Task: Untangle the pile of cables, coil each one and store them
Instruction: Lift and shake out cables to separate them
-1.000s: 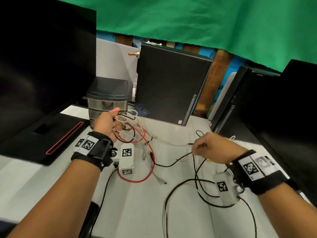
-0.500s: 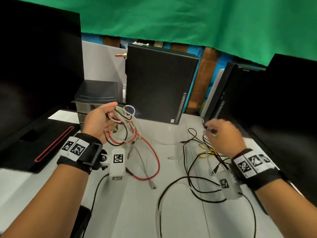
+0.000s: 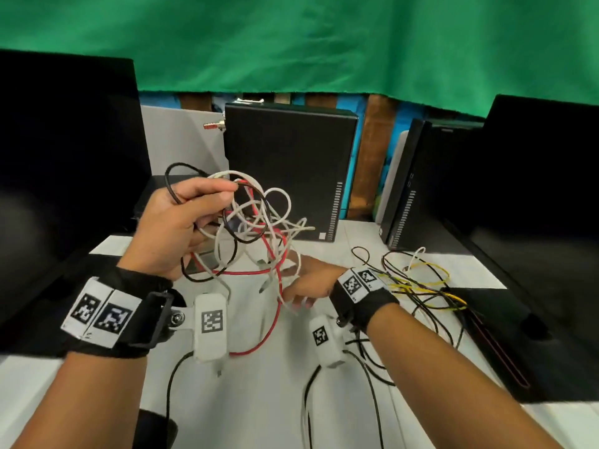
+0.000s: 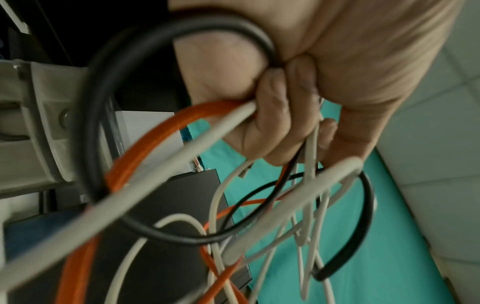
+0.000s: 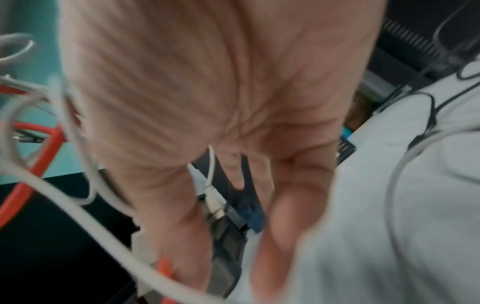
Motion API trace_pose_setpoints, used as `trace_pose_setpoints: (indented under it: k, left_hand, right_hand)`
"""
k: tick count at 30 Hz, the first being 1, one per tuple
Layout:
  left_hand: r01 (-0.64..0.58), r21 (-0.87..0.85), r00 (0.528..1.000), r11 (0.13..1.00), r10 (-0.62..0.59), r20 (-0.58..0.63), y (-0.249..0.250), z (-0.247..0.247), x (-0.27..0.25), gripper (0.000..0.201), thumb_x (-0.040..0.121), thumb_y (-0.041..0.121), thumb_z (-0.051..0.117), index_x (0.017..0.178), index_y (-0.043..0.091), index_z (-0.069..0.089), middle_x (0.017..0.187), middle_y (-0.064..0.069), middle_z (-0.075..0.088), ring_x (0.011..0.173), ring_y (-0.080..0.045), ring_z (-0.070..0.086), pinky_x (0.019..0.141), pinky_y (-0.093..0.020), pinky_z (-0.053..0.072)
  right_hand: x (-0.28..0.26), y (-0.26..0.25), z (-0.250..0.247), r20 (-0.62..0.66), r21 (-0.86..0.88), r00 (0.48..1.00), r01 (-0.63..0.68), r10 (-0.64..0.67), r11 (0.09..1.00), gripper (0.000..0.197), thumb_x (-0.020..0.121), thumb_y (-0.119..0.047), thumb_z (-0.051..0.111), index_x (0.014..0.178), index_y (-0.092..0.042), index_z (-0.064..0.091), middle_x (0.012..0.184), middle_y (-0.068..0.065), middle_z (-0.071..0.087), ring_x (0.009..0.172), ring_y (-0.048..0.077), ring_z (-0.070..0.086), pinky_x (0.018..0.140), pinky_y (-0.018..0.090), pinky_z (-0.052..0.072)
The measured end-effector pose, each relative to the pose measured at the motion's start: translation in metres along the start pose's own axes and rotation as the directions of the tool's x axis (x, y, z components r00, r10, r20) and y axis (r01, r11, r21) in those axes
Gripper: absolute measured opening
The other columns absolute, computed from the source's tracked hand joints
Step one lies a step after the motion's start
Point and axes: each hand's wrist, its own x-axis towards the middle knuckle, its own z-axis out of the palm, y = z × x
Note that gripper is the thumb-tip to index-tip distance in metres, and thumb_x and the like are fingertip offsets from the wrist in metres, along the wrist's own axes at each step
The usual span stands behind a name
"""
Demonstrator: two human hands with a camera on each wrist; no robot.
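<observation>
Since half a second ago my right hand [image 3: 304, 288] has crossed from the 2 o'clock side of the desk to the middle, low under the bundle, and my left hand [image 3: 176, 228] has lifted the tangled bundle [image 3: 256, 222] higher off the white desk [image 3: 265, 400]. Nearest me, at 6 o'clock, both forearms reach in with their strapped wrist cameras. The right hand sits just above the desk among the dangling strands, fingers pointing down and loosely apart in the right wrist view; that view is blurred, and I cannot tell whether it pinches anything. A red cable [image 3: 270, 322] hangs from the bundle and loops down onto the desk between my wrists. At 10 o'clock the left hand is closed in a fist round black, white and red loops, fingers [image 4: 280, 115] curled tight over them in the left wrist view. At 2 o'clock a separate heap of black and yellow cables [image 3: 418, 286] lies on the desk, well apart from the bundle. Farther, at 12 o'clock, a black computer case [image 3: 288, 170] stands upright, with a green cloth [image 3: 308, 43] behind it.
</observation>
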Motion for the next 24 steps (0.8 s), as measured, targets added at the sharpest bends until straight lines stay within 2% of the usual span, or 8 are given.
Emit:
trace_pose_setpoints:
  k: [2, 4, 8, 11, 15, 19, 21, 24]
  left_hand:
    - [-0.033, -0.009, 0.998, 0.999, 0.033, -0.055, 0.003, 0.002, -0.001, 0.010, 0.087, 0.008, 0.064, 0.087, 0.012, 0.073, 0.045, 0.009, 0.048, 0.032, -0.001, 0.034, 0.032, -0.013, 0.027]
    - [-0.049, -0.029, 0.995, 0.998, 0.046, -0.084, 0.006, 0.006, -0.003, 0.016, 0.093, -0.006, 0.053, 0.090, 0.004, 0.065, 0.044, 0.011, 0.052, 0.031, 0.000, 0.042, 0.035, -0.009, 0.035]
    - [-0.091, -0.080, 0.991, 0.993, 0.082, -0.108, 0.012, 0.013, -0.006, 0.017, 0.092, -0.012, 0.051, 0.089, 0.001, 0.061, 0.054, 0.006, 0.066, 0.035, 0.000, 0.053, 0.038, -0.008, 0.039]
    - [-0.132, -0.121, 0.980, 0.984, 0.111, -0.168, 0.014, 0.015, -0.005, 0.018, 0.091, -0.012, 0.054, 0.085, 0.003, 0.062, 0.063, 0.000, 0.070, 0.039, -0.002, 0.057, 0.039, -0.009, 0.041]
    - [-0.168, -0.106, 0.969, 0.980, 0.145, -0.200, 0.020, 0.014, -0.008, 0.019, 0.091, -0.011, 0.054, 0.084, 0.004, 0.063, 0.064, -0.003, 0.067, 0.037, 0.000, 0.054, 0.039, -0.008, 0.039]
    - [-0.180, -0.093, 0.965, 0.979, 0.157, -0.211, 0.021, 0.015, -0.011, 0.022, 0.091, -0.010, 0.056, 0.082, 0.008, 0.065, 0.073, -0.011, 0.066, 0.042, -0.001, 0.057, 0.041, -0.009, 0.041]
    - [-0.184, -0.109, 0.964, 0.977, 0.158, -0.216, 0.021, 0.017, -0.010, 0.024, 0.089, -0.010, 0.058, 0.080, 0.010, 0.066, 0.071, -0.010, 0.066, 0.044, -0.003, 0.059, 0.041, -0.010, 0.042]
    - [-0.202, -0.143, 0.955, 0.969, 0.163, -0.246, 0.022, 0.022, -0.011, 0.021, 0.090, -0.013, 0.055, 0.080, 0.005, 0.061, 0.065, -0.007, 0.064, 0.036, 0.000, 0.051, 0.038, -0.009, 0.037]
  right_hand:
    - [-0.005, -0.004, 0.005, 0.098, 0.031, 0.995, -0.036, 0.032, 0.999, 0.058, 0.087, -0.007, 0.069, 0.138, -0.020, 0.046, 0.112, 0.009, 0.069, 0.069, 0.022, 0.074, 0.051, 0.030, 0.058]
    - [-0.012, -0.004, -0.003, 0.104, 0.071, 0.992, -0.075, 0.068, 0.995, 0.065, 0.088, -0.012, 0.070, 0.142, -0.030, 0.040, 0.123, 0.008, 0.066, 0.074, 0.025, 0.077, 0.050, 0.025, 0.053]
    - [-0.036, -0.012, -0.012, 0.322, 0.160, 0.946, -0.092, 0.036, 0.983, 0.083, 0.082, -0.020, 0.078, 0.145, -0.045, 0.029, 0.136, 0.009, 0.062, 0.080, 0.027, 0.075, 0.052, 0.022, 0.050]
    - [-0.051, -0.017, 0.017, 0.428, 0.023, 0.903, -0.044, 0.030, 0.999, 0.086, 0.084, -0.032, 0.080, 0.147, -0.047, 0.024, 0.138, 0.003, 0.062, 0.079, 0.024, 0.075, 0.055, 0.025, 0.053]
    - [-0.052, -0.026, 0.047, 0.294, 0.150, 0.955, 0.002, -0.046, 0.989, 0.053, 0.089, -0.033, 0.075, 0.133, -0.025, 0.046, 0.102, 0.003, 0.074, 0.079, 0.025, 0.070, 0.048, 0.022, 0.047]
    - [-0.050, -0.044, 0.043, -0.003, 0.249, 1.000, 0.007, -0.006, 0.968, 0.027, 0.090, -0.033, 0.073, 0.105, -0.018, 0.057, 0.081, 0.004, 0.069, 0.059, 0.016, 0.065, 0.045, 0.020, 0.044]
    - [-0.049, -0.042, 0.043, -0.134, 0.167, 0.990, 0.073, -0.050, 0.983, 0.005, 0.093, -0.020, 0.065, 0.093, -0.017, 0.061, 0.081, 0.005, 0.068, 0.058, 0.016, 0.064, 0.046, 0.020, 0.044]
    - [-0.062, -0.019, 0.041, -0.162, -0.225, 0.961, 0.183, -0.222, 0.957, 0.022, 0.092, -0.009, 0.053, 0.100, -0.020, 0.070, 0.082, -0.008, 0.063, 0.080, 0.021, 0.063, 0.066, 0.022, 0.047]
